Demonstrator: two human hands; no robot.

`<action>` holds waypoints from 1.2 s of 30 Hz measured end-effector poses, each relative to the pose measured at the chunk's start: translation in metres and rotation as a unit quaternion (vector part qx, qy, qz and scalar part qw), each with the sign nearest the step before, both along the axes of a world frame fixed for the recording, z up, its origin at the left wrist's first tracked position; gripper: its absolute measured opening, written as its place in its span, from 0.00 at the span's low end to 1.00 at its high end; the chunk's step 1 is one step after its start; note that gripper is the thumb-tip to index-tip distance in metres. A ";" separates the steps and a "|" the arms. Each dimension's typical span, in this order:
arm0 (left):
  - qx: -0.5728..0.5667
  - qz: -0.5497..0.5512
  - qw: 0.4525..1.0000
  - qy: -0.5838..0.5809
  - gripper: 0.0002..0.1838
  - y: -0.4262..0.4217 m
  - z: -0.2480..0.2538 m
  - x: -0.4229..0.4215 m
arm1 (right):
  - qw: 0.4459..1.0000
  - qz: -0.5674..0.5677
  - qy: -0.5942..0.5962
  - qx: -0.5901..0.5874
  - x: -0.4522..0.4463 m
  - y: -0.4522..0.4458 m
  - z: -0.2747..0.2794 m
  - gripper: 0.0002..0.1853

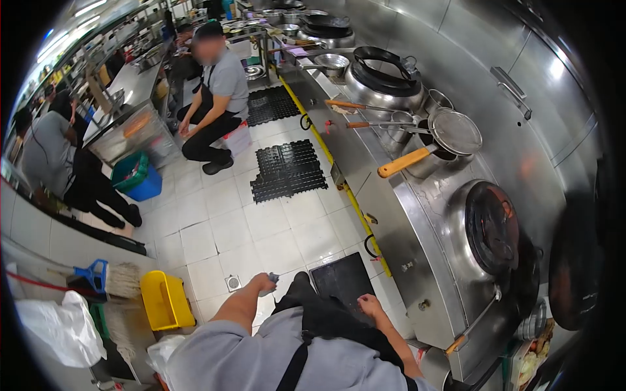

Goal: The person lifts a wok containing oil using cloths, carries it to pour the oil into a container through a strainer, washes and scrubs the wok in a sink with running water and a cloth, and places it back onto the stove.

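Observation:
My left hand is stretched forward over the tiled floor, closed around a small grey thing that looks like a crumpled cloth; most of it is hidden in the fingers. My right hand hangs by my side with its fingers loosely bent and nothing visible in them. It is above the edge of a dark floor mat and beside the steel cooking range. A black apron covers my front.
One person sits on a low tub; another bends at the left. Black mats lie on the floor. A yellow bucket, mops and a blue bin are left. Woks and a strainer sit right.

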State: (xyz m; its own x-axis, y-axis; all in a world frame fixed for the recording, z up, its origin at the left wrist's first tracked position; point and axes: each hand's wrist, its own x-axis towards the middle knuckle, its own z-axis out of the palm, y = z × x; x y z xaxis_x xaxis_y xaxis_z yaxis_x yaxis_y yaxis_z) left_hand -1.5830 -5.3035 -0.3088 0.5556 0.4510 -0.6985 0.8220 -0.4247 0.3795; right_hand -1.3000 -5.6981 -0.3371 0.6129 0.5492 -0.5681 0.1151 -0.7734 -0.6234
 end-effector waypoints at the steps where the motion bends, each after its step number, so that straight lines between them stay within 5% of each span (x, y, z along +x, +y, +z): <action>1: -0.004 0.006 0.999 0.033 0.29 -0.007 0.002 -0.012 | 1.000 0.007 -0.003 0.002 -0.004 -0.006 0.013 0.10; 3: -0.010 -0.017 0.998 0.062 0.27 -0.025 0.006 -0.031 | 0.982 -0.163 0.099 0.011 -0.022 -0.031 0.044 0.09; 9: 0.006 -0.091 0.995 0.046 0.30 -0.094 0.029 -0.051 | 0.948 -0.285 0.124 0.066 -0.108 -0.161 0.034 0.08; 10: 0.017 -0.083 0.996 0.018 0.32 -0.105 0.026 -0.052 | 0.999 -0.003 -0.015 -0.039 -0.125 -0.191 0.025 0.10; 11: 0.019 -0.074 0.997 -0.015 0.32 -0.114 0.030 -0.052 | 0.938 0.279 -0.157 -0.136 -0.143 -0.225 0.009 0.13; 12: 0.021 -0.066 0.996 -0.049 0.32 -0.124 0.035 -0.053 | 0.912 0.341 -0.177 -0.145 -0.165 -0.265 -0.017 0.15; 16: 0.012 -0.068 0.995 -0.076 0.34 -0.152 0.058 -0.060 | 0.940 0.263 -0.059 -0.207 -0.215 -0.313 -0.037 0.14; 22: -0.011 -0.030 0.999 -0.024 0.37 -0.145 0.038 -0.062 | 0.949 0.252 -0.081 -0.172 -0.203 -0.324 -0.100 0.14; 23: -0.030 -0.015 0.999 -0.003 0.36 -0.144 0.031 -0.058 | 0.991 0.027 0.020 -0.129 -0.200 -0.287 -0.021 0.14; 24: -0.050 0.000 0.999 0.019 0.35 -0.142 0.012 -0.053 | 0.973 -0.214 0.081 -0.041 -0.202 -0.213 0.121 0.14; 28: -0.080 -0.015 0.991 -0.102 0.36 -0.157 0.001 -0.026 | 0.972 -0.219 0.088 0.009 -0.179 -0.167 0.123 0.15; 30: -0.151 -0.005 0.976 -0.159 0.34 -0.163 0.015 -0.015 | 0.941 -0.271 0.199 0.015 -0.178 -0.126 0.133 0.16; 32: -0.270 0.038 0.945 -0.183 0.30 -0.158 0.078 -0.022 | 0.946 -0.220 0.236 0.031 -0.174 -0.087 0.114 0.23; 36: -0.434 0.057 0.878 -0.193 0.29 -0.131 0.123 -0.049 | 0.931 -0.081 0.349 0.070 -0.181 0.038 0.159 0.36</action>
State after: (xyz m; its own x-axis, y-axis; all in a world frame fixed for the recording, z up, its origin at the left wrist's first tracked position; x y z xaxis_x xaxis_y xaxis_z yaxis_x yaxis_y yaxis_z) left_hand -1.6322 -5.4343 -0.1859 0.8125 -0.0908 -0.5758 0.5791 0.2383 0.7796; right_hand -1.4814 -5.6600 -0.1776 0.2022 0.5794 -0.7895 -0.4671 -0.6515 -0.5978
